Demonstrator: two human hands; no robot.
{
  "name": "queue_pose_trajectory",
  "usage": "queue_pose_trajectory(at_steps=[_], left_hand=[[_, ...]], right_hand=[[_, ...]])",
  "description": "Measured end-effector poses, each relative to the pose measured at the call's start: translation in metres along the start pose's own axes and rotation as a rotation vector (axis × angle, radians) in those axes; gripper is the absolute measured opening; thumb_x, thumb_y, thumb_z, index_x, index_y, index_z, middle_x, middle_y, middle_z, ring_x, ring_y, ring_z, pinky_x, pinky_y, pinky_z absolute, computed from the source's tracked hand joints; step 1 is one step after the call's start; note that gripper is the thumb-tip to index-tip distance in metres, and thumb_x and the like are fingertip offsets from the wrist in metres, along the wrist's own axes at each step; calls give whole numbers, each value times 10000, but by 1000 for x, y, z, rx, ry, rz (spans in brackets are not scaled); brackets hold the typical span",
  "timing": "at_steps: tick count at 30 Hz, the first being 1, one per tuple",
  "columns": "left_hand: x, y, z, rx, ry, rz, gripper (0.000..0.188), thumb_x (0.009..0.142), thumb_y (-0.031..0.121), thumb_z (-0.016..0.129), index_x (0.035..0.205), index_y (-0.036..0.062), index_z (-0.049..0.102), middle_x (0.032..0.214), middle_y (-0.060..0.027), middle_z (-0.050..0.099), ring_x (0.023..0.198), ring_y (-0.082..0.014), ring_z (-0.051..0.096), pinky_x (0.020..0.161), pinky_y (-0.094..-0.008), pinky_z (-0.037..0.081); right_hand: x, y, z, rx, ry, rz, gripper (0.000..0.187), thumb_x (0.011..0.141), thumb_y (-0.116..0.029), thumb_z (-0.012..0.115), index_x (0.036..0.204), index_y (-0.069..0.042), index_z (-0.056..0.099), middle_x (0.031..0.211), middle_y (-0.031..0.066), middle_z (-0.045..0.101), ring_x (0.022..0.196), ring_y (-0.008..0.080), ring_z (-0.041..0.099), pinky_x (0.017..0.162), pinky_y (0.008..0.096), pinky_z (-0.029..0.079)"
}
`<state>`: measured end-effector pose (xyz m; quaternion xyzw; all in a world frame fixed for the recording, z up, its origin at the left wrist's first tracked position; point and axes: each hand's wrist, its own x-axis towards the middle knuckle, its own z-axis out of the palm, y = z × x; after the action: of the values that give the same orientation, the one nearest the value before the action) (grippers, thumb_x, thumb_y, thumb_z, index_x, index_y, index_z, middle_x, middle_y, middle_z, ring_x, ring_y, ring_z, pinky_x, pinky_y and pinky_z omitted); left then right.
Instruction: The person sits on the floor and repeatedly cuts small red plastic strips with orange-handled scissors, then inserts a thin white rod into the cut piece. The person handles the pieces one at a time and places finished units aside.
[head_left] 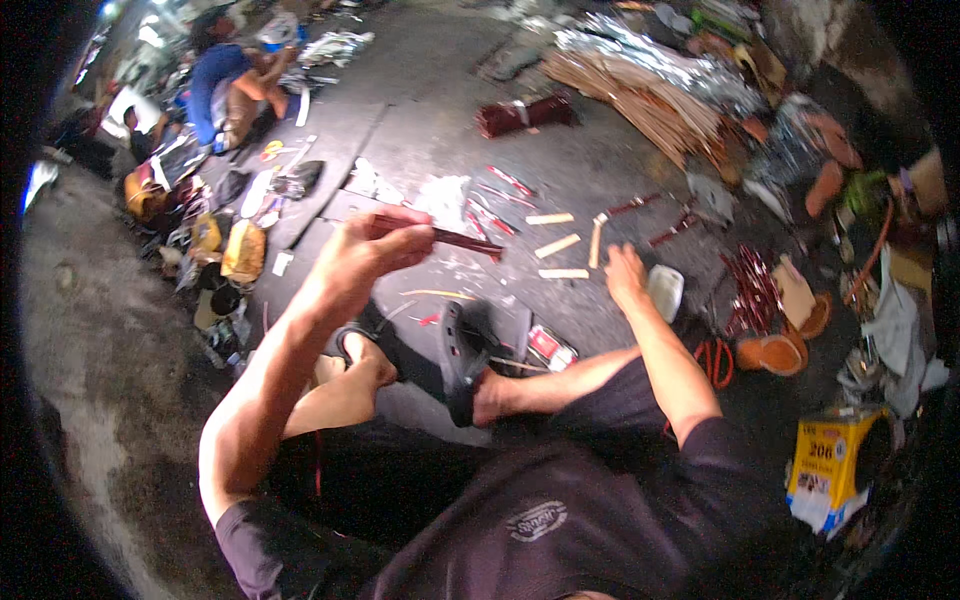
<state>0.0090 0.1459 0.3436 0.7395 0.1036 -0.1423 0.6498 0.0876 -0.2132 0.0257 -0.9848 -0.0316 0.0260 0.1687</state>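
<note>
My left hand (395,243) is raised on the left, with thumb and fingers closed on dark red strips (468,241) that point to the right. My right hand (625,272) reaches down close to the floor, beside an upright-lying tan strip (596,243) and a small white tray (665,291). Its fingertips are blurred and partly hidden, so what they touch does not show. More tan strips (558,246) lie left of that hand. Beyond them are dark red strips with pale bands (630,205) and several loose red and white pieces (490,215).
A tied dark red bundle (525,115) and a stack of brown strips (640,100) lie farther off. A red strip pile (755,290), red-handled scissors (714,362) and a yellow container (825,465) are at right. Another person (225,90) crouches at far left.
</note>
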Motion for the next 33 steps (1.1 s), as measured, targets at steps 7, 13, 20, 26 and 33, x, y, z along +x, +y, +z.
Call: queue_pose_trajectory(at_steps=[7,13,20,26,33], left_hand=[[19,-13,-18,-59,-114,42,226,936,163,641,1085,-7,626,959,-67,672,907,-149,662,853,-247,535],[21,-50,-32,20,-107,-11,297,945,182,607,1173,-6,576,1094,-93,624,1028,-169,625,950,-304,502],[34,-86,-27,-488,-136,-95,231,945,103,599,1130,-34,586,1096,-150,653,990,-231,668,930,-317,539],[37,-82,-22,-513,-179,-61,290,956,126,546,1193,-40,573,1134,-164,653,1033,-219,652,954,-343,503],[25,-60,3,-494,-189,-1,390,968,184,572,1303,-13,548,1126,-108,651,1051,-183,625,985,-343,474]], right_hand=[[12,22,5,46,121,-28,226,784,17,606,999,-28,553,1003,226,598,935,433,613,800,508,498],[-37,-27,-28,478,-50,27,217,817,-95,637,1023,-72,701,941,127,670,876,254,659,783,378,514],[-101,-25,12,1061,-64,176,158,882,-55,631,1019,8,677,928,90,708,837,145,668,783,279,526],[-98,-31,-6,1330,-71,233,159,911,-42,623,1062,5,637,980,108,681,901,171,669,813,309,545],[-96,-121,-148,1440,69,-139,83,941,-68,615,1016,-34,608,1015,56,632,900,143,641,862,284,499]])
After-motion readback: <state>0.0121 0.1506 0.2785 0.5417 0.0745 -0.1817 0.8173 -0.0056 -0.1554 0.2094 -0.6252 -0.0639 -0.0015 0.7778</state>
